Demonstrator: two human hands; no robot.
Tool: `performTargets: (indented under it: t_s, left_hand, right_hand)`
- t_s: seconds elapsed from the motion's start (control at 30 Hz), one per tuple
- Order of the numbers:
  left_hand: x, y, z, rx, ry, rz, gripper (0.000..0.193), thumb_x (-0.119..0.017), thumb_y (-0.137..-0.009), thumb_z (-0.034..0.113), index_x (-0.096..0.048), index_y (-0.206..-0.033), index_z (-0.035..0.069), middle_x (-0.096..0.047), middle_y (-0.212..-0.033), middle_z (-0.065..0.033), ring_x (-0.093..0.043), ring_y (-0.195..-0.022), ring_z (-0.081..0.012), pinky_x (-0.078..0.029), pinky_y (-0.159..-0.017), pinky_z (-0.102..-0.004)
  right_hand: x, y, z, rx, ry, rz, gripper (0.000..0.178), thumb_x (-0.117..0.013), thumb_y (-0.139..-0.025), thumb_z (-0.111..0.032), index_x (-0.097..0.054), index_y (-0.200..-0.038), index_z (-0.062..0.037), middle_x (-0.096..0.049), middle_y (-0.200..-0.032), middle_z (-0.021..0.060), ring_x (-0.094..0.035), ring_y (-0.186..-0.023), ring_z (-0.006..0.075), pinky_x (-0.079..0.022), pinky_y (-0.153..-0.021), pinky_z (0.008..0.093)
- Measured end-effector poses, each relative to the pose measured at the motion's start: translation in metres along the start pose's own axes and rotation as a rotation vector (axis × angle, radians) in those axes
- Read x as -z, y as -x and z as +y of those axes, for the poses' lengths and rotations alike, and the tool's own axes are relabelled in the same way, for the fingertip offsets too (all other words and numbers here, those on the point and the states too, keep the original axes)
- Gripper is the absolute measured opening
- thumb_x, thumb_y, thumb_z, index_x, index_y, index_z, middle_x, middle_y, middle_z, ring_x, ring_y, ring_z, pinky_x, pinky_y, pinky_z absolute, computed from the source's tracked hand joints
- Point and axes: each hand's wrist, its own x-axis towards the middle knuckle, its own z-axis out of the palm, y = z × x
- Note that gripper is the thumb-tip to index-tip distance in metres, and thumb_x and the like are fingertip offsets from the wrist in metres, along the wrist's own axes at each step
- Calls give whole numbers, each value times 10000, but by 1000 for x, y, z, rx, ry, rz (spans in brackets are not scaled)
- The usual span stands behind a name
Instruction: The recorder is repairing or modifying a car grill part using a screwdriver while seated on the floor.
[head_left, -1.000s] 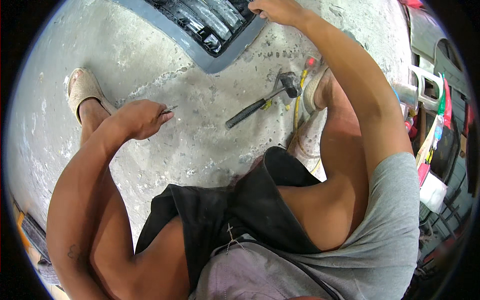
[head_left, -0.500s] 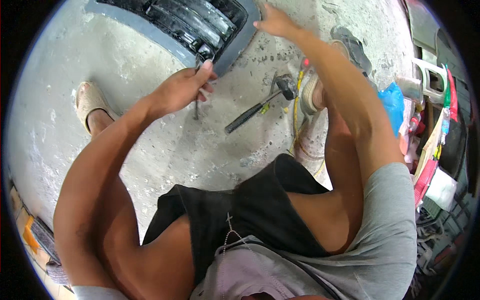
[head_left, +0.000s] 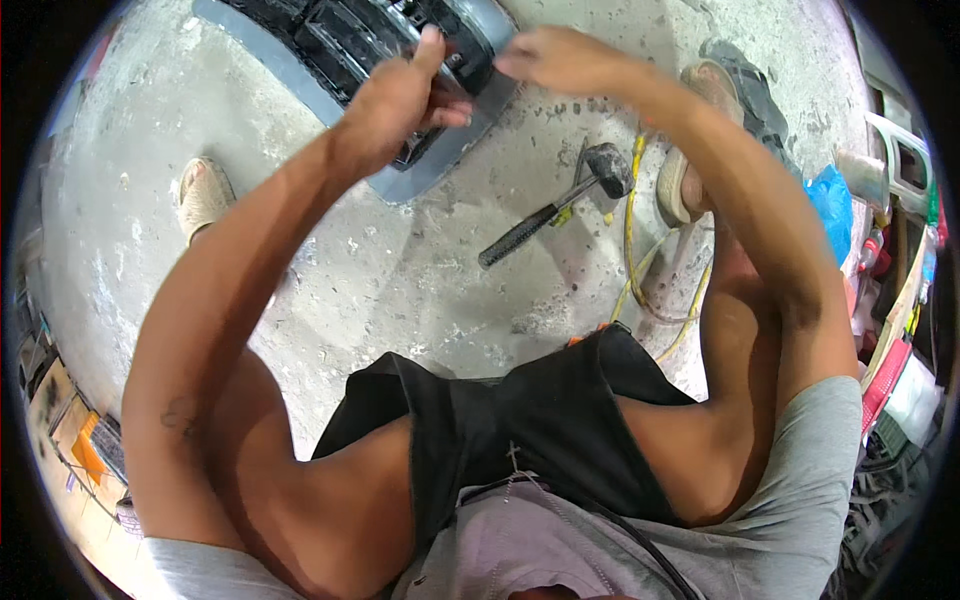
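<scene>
- Fingers (head_left: 452, 112) of the left hand (head_left: 400, 100) curled in, thumb up, pressed against the edge of the grey plastic panel (head_left: 440, 170) with its black grille (head_left: 340, 45) — whether anything small was pinched between them could not be told.
- Fingers (head_left: 510, 68) of the right hand (head_left: 555, 58) drawn together at the panel's near corner, tips just above its rim; contact itself hidden.
- Both hands close together over that corner, forearms reaching up from the lower edge.
- Panel flat on the concrete floor (head_left: 380, 290) at the top of the view, partly cut off by the frame.
- Hammer (head_left: 555, 205) with dark head and black grip on the floor just right of the panel — untouched, apart from both hands.
- Yellow cord (head_left: 632, 250) looped beside the hammer.
- Pale shoe (head_left: 203, 195) to the left, another (head_left: 680, 180) to the right of the hammer.
- Blue bag (head_left: 830, 205) near the right rim.
</scene>
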Motion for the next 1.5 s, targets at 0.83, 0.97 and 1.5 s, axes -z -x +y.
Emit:
performTargets:
  t_s: [0.83, 0.97, 1.5]
  left_hand:
    - [5, -5, -76, -349, -1639, -84, 1011, -804, -833, 302, -180, -1623, 208, 20, -1683, -194, -178, -1523, -440, -341, -1176, -538]
    - [3, -6, -77, -291, -1678, -96, 1037, -810, -825, 301, -160, -1626, 200, 34, -1681, -202, -186, -1518, -449, -347, -1176, -525]
    - [0, -24, -41, 103, -1520, -439, 980, -654, -869, 441, -113, -1629, 141, 128, -1647, -297, -95, -1519, -505, -301, -1166, -604]
  right_hand:
    - [4, -79, 36, 328, -340, -4, 53, -681, -892, -42, -648, -930, -27, -652, -752, 30, -595, -654, 114, -477, -592, 273]
    - [3, -83, 30, 309, -418, 9, 68, -687, -885, -47, -642, -933, -28, -657, -753, 43, -604, -644, 123, -488, -578, 276]
    - [-39, -76, 16, 69, -34, 516, 159, -687, -781, -122, -591, -831, -6, -648, -750, 214, -651, -711, 375, -513, -678, 453]
